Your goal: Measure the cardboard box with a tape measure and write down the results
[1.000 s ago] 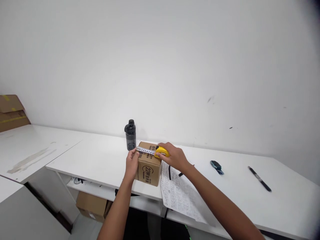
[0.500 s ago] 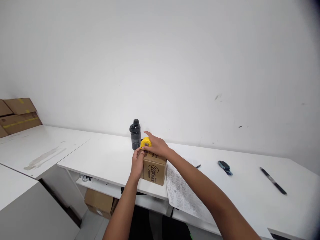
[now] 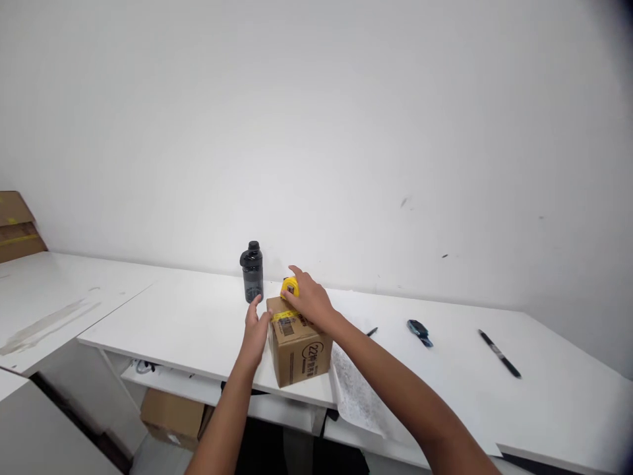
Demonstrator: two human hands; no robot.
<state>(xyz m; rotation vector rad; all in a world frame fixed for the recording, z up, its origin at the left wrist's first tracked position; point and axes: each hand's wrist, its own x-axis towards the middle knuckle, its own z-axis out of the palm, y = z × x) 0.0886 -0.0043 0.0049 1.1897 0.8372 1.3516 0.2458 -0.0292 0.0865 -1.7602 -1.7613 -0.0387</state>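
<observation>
A yellow tape measure (image 3: 290, 287) is in my right hand (image 3: 312, 300), whose fingers wrap its case over the far end of a brown cardboard box (image 3: 304, 359). A short length of yellow tape blade (image 3: 287, 315) lies across the box top toward the left edge. My left hand (image 3: 254, 333) is at that left side, index finger raised and thumb apart from it. The thumb tip meets the box edge beside the blade's end; its other fingers are partly hidden. Printed characters mark the box's near side.
A dark shaker bottle (image 3: 253, 274) stands behind my left hand. Right of the box lie written paper sheets (image 3: 356, 389), a partly covered pen (image 3: 372, 331), a blue-black object (image 3: 420, 332) and a black marker-like pen (image 3: 499, 353). A carton (image 3: 171, 417) sits below the white table (image 3: 188, 310).
The box now stands turned, showing its left corner, with the blade stretched across its top. My left hand has moved left and its fingers have spread. The view has shifted rightward.
</observation>
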